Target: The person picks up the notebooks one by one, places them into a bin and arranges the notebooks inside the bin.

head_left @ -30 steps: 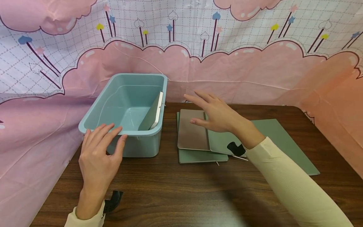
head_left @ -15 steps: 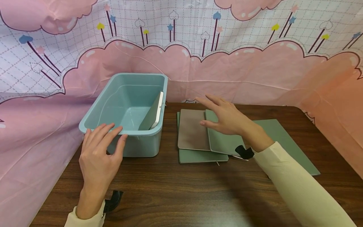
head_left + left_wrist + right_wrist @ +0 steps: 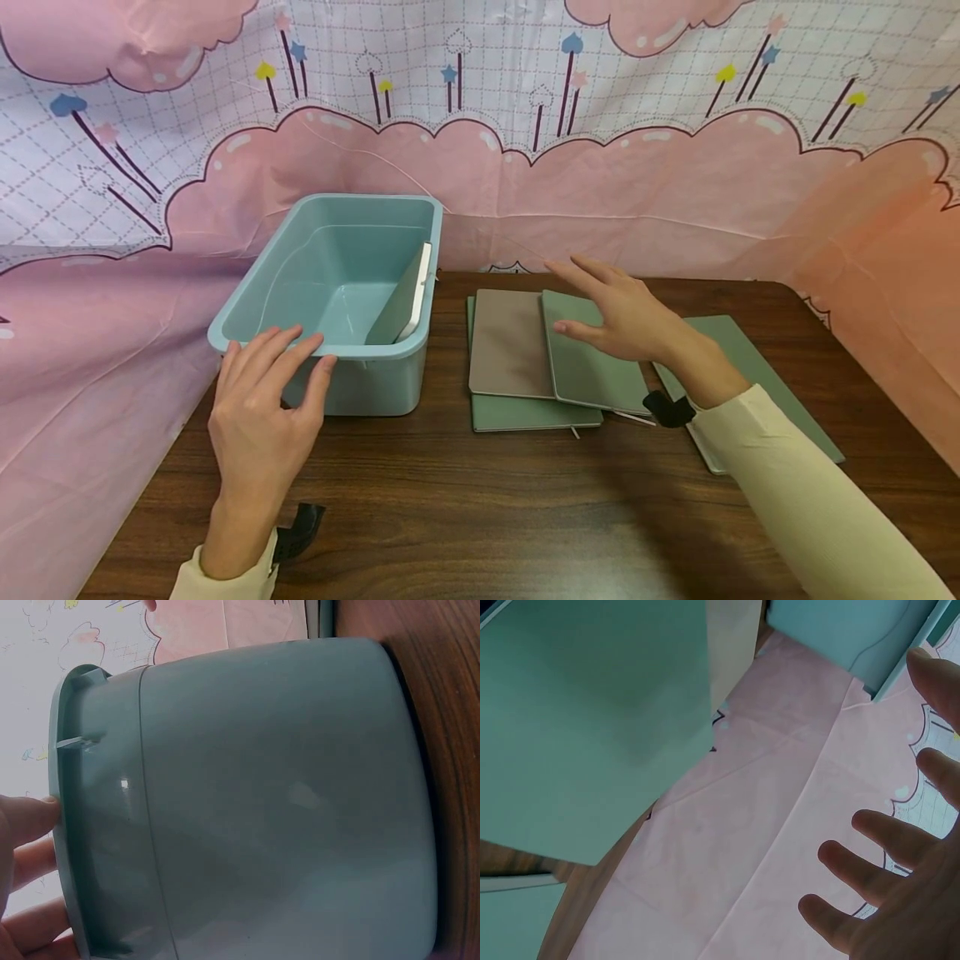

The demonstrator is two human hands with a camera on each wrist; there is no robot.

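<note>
In the head view, my left hand (image 3: 262, 417) holds the near rim of a light blue plastic bin (image 3: 375, 379), fingers over the rim and thumb at its outside. The left wrist view shows the fingertips (image 3: 34, 817) at the rim of this bin (image 3: 285, 810). A green-covered notebook (image 3: 405, 304) leans inside against the right wall. My right hand (image 3: 622, 317) hovers with fingers spread over a green notebook (image 3: 592, 371). That notebook overlaps a brown notebook (image 3: 510, 346), and another green notebook (image 3: 525, 414) lies beneath. Spread fingers (image 3: 889, 832) show in the right wrist view, holding nothing.
More green notebooks (image 3: 780, 392) lie on the right, partly hidden by my right forearm. Thin ribbon bookmarks (image 3: 633, 418) stick out of the stack. Brown wood table (image 3: 480, 508) is under everything. A patterned pink-and-white cloth (image 3: 637, 192) hangs behind and at both sides.
My right hand has moved to the right, away from the bin, uncovering more of the green notebook on the stack. The left hand and the bin have stayed in place.
</note>
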